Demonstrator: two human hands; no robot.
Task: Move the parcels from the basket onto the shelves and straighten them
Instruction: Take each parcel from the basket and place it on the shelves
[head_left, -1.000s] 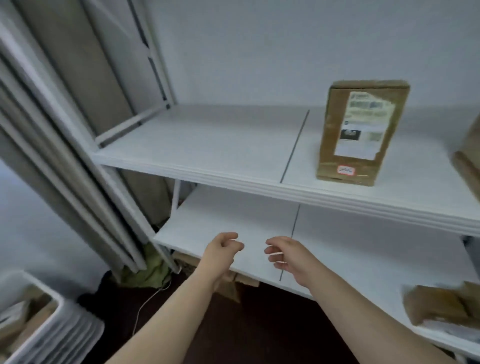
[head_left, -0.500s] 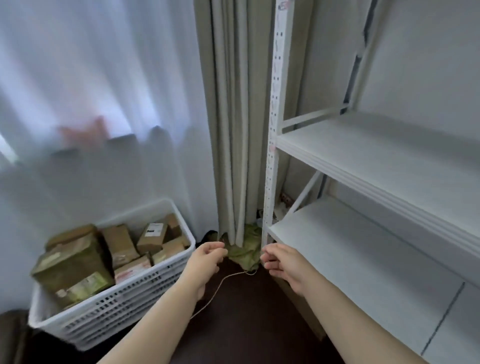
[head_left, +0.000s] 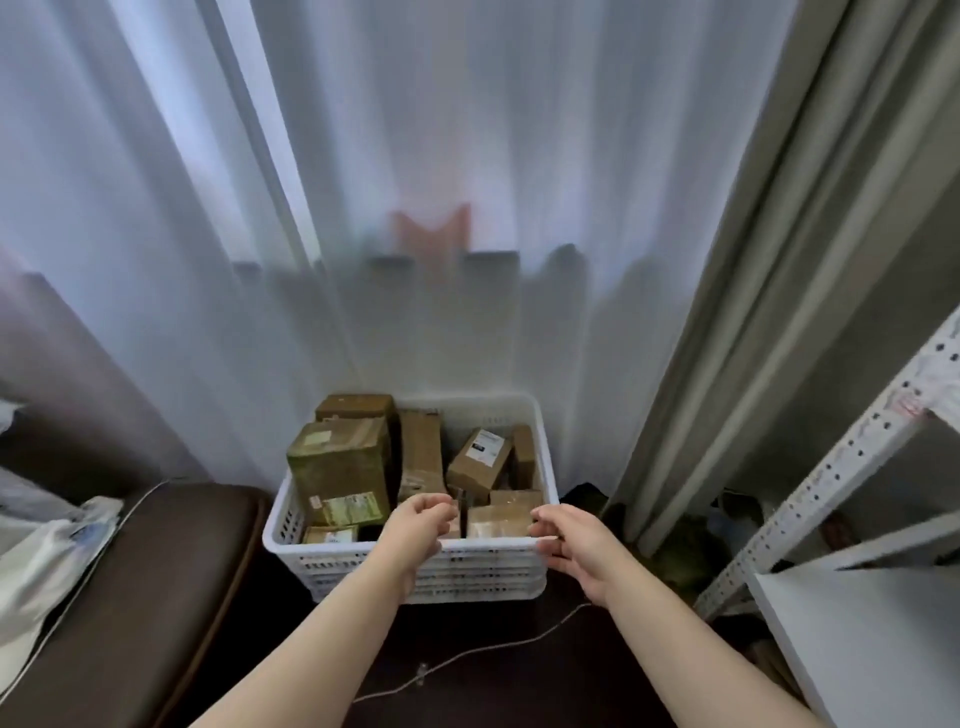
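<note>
I see the white basket (head_left: 337, 564) on the floor against the sheer curtain (head_left: 467, 156), packed with cardboard parcels: a large box (head_left: 340, 467) at its left, a small labelled box (head_left: 480, 462) tilted at its right, a flat parcel (head_left: 501, 521) by the near rim. My left hand (head_left: 421, 525) hovers over that rim, fingers loosely curled on nothing. My right hand (head_left: 571, 545) is at the near right corner, fingers loosely curled too; I cannot tell whether they touch the rim. The white shelf (head_left: 857, 634) stands to the right.
</note>
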